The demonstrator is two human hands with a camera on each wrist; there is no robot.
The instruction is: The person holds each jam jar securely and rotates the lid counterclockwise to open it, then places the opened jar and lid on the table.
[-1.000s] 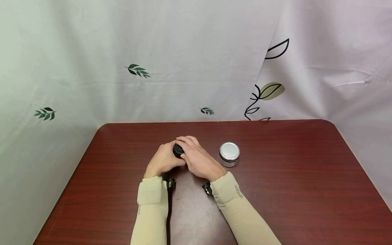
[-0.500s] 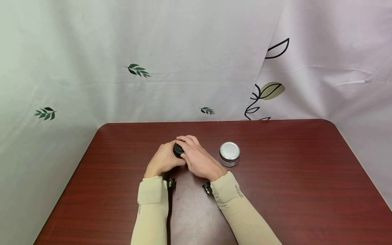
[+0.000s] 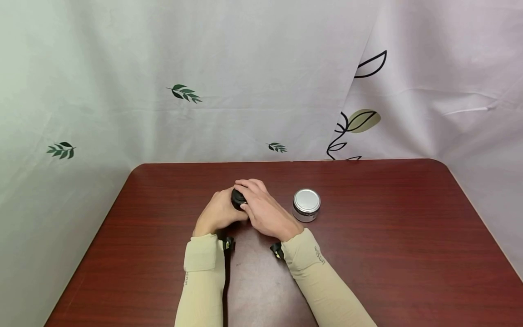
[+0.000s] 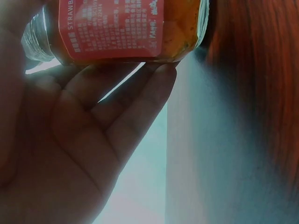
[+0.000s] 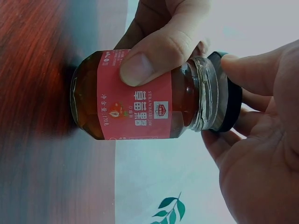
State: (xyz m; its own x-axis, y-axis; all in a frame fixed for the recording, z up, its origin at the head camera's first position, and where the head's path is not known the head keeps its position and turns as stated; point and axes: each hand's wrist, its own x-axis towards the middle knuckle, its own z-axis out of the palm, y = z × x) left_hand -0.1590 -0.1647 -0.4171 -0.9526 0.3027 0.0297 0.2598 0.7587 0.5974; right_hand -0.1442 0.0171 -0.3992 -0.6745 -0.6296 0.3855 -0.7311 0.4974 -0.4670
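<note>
A: By size, what is noticed first?
B: A pale, leaf-printed cloth (image 3: 261, 68) is hung behind a reddish-brown tabletop (image 3: 392, 254), whose 2 far corners are rounded.

A: What is stretched over it?
B: 2 arms in cream sleeves (image 3: 200, 286) are extended from the near edge. They are angled inward, presumably so that 1 object can be held from both sides.

A: How is the grip shared?
B: The body of the strawberry jam jar (image 5: 145, 107) is wrapped by the left hand (image 3: 218, 212), the thumb laid across its front, probably to keep it from tipping or turning. Its upper end is pinched between the thumb and fingers of the right hand (image 3: 267, 211). Both hands are closed only as far as the glass and top allow.

A: And where is that jar?
B: It is held upright, left of the tabletop's middle and nearer the far edge; its base is seemingly rested on the wood for support.

A: The silver-lidded jar (image 3: 306, 206)?
B: It is stood upright, untouched, slightly right of the middle, perhaps set aside to leave elbow room.

A: Smallest?
B: The black lid (image 5: 235, 109), held at the jam jar's mouth; whether it is fully seated cannot be told.
</note>
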